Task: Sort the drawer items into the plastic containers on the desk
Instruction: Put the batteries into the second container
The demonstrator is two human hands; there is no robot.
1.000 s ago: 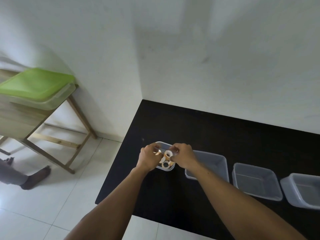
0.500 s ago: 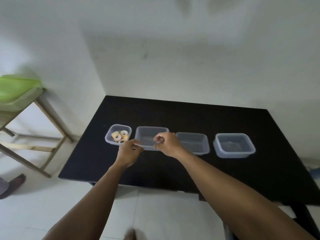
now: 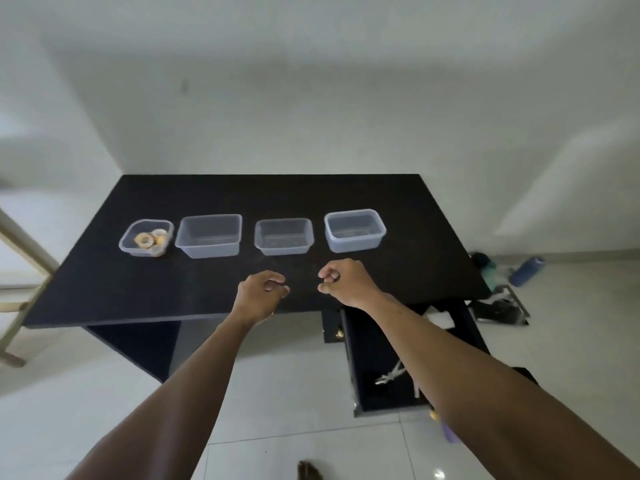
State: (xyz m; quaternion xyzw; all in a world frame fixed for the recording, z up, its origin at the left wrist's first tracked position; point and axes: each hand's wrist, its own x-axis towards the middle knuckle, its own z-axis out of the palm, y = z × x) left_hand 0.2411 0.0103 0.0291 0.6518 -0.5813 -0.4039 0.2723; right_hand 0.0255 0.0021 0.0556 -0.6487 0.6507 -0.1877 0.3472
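Several clear plastic containers stand in a row on the black desk (image 3: 346,188). The leftmost small container (image 3: 129,244) holds several tape rolls (image 3: 149,239). The second container (image 3: 209,235), third container (image 3: 284,236) and fourth container (image 3: 355,230) look empty. My left hand (image 3: 260,292) and my right hand (image 3: 343,279) hover over the desk's front edge, fingers loosely curled, holding nothing. Under the desk at the right, the open dark drawer (image 3: 382,372) shows white items (image 3: 391,375); my right forearm hides part of it.
A blue bottle (image 3: 526,270) and dark bags (image 3: 498,306) lie on the tiled floor right of the desk. A wooden stand leg (image 3: 24,244) is at the left edge. White walls close the back.
My hands left the leftmost container and drew back to the desk's front edge. My view swung right and pulled back, bringing the whole desk and the open drawer into sight.
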